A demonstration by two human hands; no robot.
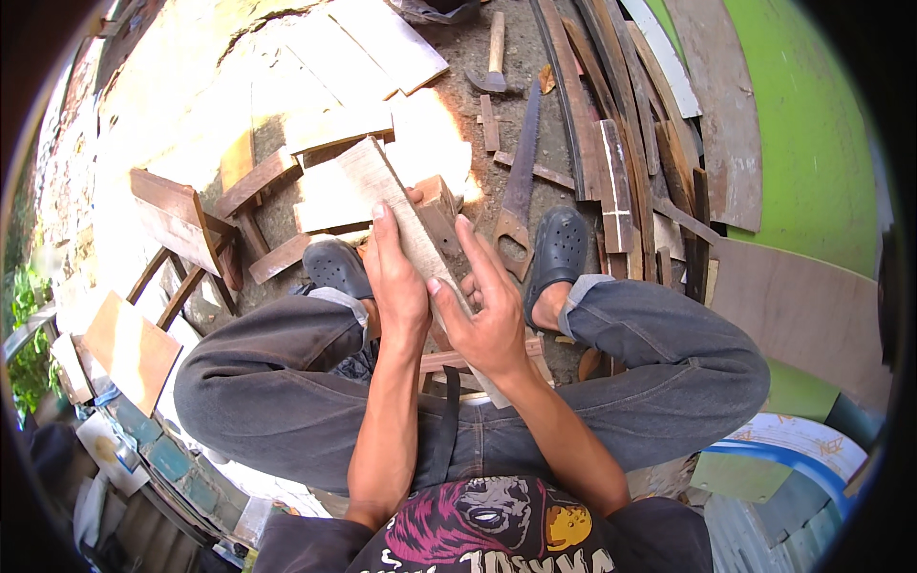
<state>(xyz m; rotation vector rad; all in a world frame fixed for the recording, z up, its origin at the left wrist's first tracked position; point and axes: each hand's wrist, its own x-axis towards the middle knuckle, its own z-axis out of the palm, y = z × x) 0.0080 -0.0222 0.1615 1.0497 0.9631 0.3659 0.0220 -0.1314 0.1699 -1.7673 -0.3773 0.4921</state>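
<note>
A long, pale wooden board (411, 215) slants away from my lap, tilted up toward the far left. My left hand (396, 282) holds its left edge, with the thumb along the face and the other fingers mostly hidden behind. On the opposite edge, my right hand (485, 310) grips lower down, its thumb on the board and its index finger stretched along the side. A wooden block (435, 205) shows just beyond the board, partly covered by it. Under my forearms, a reddish wooden strip (439, 361) crosses between my legs.
A handsaw (521, 181) and a hammer (495, 57) lie on the ground ahead. Long planks (611, 115) are stacked at the right, by a green wall (802, 105). A small wooden frame (181, 224) stands at the left near loose boards. My dark clogs (559, 244) flank the work spot.
</note>
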